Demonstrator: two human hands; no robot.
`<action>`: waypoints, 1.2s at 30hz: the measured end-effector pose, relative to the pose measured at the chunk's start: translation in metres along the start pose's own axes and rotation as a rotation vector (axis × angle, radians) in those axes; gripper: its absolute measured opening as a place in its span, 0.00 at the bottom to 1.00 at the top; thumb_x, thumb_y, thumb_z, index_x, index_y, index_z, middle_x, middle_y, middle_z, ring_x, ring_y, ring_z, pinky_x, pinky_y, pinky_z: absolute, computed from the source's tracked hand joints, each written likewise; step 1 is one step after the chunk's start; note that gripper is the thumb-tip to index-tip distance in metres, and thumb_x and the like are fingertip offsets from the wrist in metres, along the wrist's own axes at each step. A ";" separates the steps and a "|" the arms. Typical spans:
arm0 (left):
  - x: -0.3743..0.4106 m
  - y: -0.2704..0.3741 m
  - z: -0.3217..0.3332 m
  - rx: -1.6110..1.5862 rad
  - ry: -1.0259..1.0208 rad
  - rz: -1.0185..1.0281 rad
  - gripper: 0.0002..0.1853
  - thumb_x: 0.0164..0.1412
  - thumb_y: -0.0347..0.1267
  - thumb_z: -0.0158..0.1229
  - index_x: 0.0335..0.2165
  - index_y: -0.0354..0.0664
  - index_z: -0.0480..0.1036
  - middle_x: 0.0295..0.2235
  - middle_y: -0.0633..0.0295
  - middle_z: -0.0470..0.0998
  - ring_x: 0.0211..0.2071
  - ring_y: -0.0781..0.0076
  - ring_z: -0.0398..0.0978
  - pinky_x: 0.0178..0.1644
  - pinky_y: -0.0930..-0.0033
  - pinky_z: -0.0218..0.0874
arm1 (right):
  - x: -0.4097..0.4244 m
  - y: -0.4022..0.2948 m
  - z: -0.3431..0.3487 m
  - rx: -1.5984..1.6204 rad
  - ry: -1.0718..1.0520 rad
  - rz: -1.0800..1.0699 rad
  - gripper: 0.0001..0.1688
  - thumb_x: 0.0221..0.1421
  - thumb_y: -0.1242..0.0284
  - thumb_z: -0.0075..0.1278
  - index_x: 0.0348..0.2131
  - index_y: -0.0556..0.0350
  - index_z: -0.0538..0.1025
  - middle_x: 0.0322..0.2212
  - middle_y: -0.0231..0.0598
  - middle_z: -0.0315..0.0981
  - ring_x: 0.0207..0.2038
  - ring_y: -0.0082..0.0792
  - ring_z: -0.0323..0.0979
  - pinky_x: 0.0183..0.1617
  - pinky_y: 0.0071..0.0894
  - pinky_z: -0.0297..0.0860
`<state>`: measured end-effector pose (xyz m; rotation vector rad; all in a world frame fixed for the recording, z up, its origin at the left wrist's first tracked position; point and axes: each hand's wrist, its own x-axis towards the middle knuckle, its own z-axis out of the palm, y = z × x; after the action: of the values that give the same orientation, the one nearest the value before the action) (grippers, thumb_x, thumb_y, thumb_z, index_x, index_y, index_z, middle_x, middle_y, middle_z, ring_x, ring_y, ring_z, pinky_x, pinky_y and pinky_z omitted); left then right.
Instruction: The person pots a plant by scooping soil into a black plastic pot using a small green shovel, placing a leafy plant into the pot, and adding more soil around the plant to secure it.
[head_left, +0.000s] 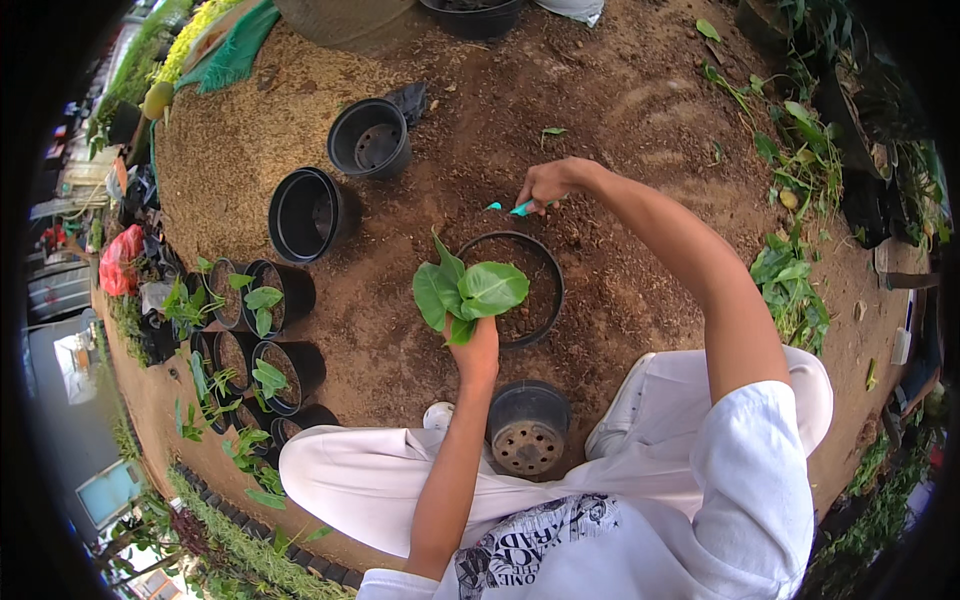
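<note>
My left hand (475, 352) grips a leafy green plant cutting (491, 291) low down, below its broad leaves. The cutting is over the left part of a round black plastic pot (559, 289) with brown soil inside; its lower end is hidden by the leaves and hand. Beyond the pot, my right hand (551, 186) is closed around a turquoise hand tool (523, 208), perhaps a trowel, at the loose soil (600, 247). Most of the tool is hidden by my fingers and soil. Between my feet, a black pot (529, 427) lies tipped, its holed base facing me.
Two black pots without plants (306, 216) (369, 139) lie ahead on the left. Several potted seedlings (289, 375) stand in rows at left. Another black pot (476, 19) is at the far edge. Cut leafy vines (791, 285) lie on the right.
</note>
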<state>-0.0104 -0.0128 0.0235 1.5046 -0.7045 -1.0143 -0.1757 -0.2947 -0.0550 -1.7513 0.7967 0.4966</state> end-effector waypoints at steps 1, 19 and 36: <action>0.001 0.002 0.001 -0.017 -0.030 -0.009 0.24 0.64 0.27 0.60 0.57 0.33 0.65 0.52 0.58 0.72 0.52 0.69 0.70 0.58 0.65 0.60 | -0.006 0.008 0.003 0.026 0.000 0.017 0.25 0.57 0.74 0.52 0.55 0.46 0.78 0.31 0.32 0.79 0.33 0.27 0.72 0.34 0.33 0.71; 0.001 -0.001 0.003 -0.036 0.030 0.108 0.22 0.64 0.24 0.58 0.55 0.39 0.64 0.52 0.59 0.72 0.51 0.68 0.73 0.52 0.58 0.70 | -0.184 -0.058 -0.014 -0.034 0.279 0.142 0.23 0.63 0.70 0.48 0.56 0.52 0.76 0.29 0.31 0.76 0.24 0.25 0.65 0.27 0.32 0.64; 0.010 0.020 -0.004 -0.108 -0.018 -0.076 0.18 0.67 0.29 0.55 0.54 0.42 0.67 0.52 0.61 0.73 0.51 0.68 0.74 0.49 0.61 0.71 | -0.168 -0.029 -0.012 -0.045 0.127 0.020 0.26 0.56 0.66 0.53 0.55 0.45 0.77 0.39 0.37 0.81 0.39 0.30 0.72 0.41 0.36 0.68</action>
<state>0.0001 -0.0232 0.0410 1.4386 -0.5992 -1.1068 -0.2703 -0.2557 0.0818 -1.8321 0.8994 0.4227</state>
